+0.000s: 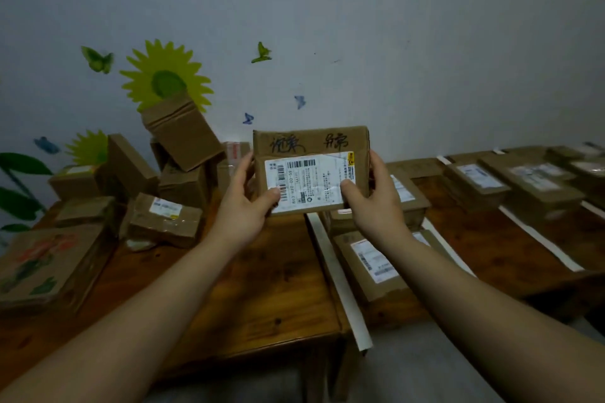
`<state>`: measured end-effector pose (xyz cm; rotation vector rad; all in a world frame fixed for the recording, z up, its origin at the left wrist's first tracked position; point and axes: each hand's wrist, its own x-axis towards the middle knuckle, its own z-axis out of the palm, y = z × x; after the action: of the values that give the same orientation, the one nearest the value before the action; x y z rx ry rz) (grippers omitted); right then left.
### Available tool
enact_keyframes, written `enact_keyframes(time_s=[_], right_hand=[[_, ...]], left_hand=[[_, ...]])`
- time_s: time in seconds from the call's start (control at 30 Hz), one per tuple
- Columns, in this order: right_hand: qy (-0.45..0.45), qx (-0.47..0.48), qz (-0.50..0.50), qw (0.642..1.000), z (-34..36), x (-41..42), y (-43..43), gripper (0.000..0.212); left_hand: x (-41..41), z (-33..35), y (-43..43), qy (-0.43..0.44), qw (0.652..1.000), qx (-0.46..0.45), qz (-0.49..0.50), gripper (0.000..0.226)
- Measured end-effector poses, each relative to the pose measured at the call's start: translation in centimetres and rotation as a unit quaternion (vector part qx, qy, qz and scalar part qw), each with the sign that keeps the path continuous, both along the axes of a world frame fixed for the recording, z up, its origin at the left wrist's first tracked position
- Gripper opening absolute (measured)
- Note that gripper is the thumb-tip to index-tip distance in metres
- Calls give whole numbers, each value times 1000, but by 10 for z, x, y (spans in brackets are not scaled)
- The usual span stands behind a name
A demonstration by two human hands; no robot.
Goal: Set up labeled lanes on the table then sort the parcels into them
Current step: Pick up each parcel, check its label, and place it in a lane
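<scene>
Brown cardboard parcel with white shipping label (311, 173) held above the brown wooden surface (262, 288); I record left grip (244, 203) and right grip (376, 204) curled round its sides, thumbs on the label. Beyond, white tape strips (339, 281) separate sorted parcels (376, 260).

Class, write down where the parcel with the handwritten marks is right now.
In the head view the parcel is at centre, held up above the table, the left hand gripping its left edge and the right hand its right.
</scene>
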<state>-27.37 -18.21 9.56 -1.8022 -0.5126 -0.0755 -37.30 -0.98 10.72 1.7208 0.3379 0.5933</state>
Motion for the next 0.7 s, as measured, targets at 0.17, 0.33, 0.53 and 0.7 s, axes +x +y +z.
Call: enact_keyframes(time_s=[0.17, 0.33, 0.53, 0.7], right_hand=[[2, 19, -13, 1000, -6, 9, -37, 45], [25, 25, -58, 998, -13, 11, -68, 51], [42, 5, -189, 981, -12, 24, -144, 65], [51, -9, -294, 954, -16, 26, -244, 67]], left_hand=[[13, 0, -35, -18, 999, -3, -29, 72], [39, -5, -54, 11, 996, 9, -86, 70], [101, -8, -118, 43, 979, 51, -191, 68], [135, -14, -221, 69, 952, 21, -299, 73]])
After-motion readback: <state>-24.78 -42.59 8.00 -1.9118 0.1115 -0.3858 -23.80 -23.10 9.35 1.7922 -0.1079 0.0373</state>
